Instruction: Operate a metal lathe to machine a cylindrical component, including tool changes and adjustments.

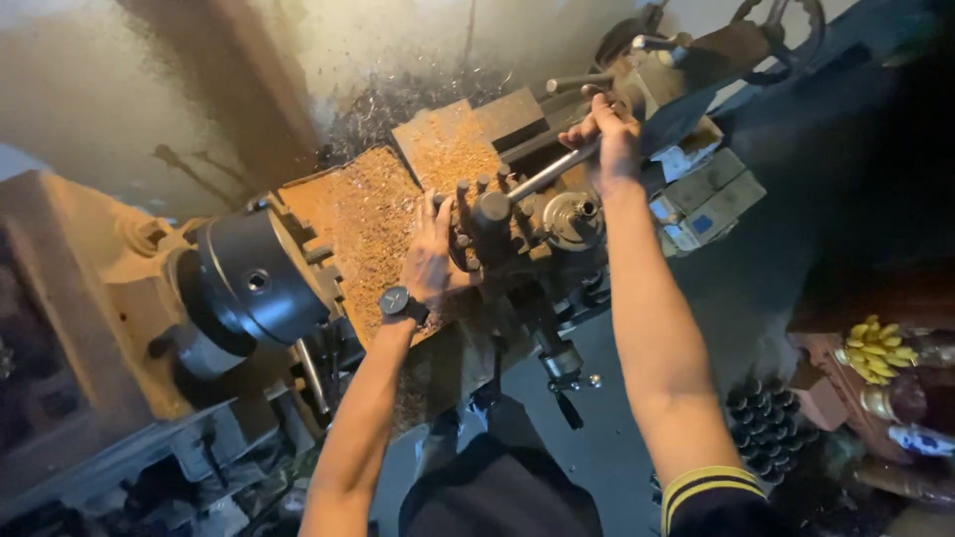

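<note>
I stand over a worn metal lathe. My right hand (609, 129) is closed around the far end of a long steel lever handle (542, 174) that runs down to the dark tool post (489, 214). My left hand (430, 261), with a dark wristwatch (396, 300) on the wrist, rests flat against the left side of the tool post on the carriage. The black round chuck (249, 283) sits to the left with nothing visibly clamped in it. Orange-brown metal chips (368, 214) cover the cross slide surface behind my left hand.
The tailstock (686, 60) and handwheel (786, 35) lie at the upper right. A bunch of yellow bananas (877, 348) sits on a reddish stand at right, and a cluster of dark round tubes (764, 428) stands on the floor. Curled swarf (398, 99) piles behind the machine.
</note>
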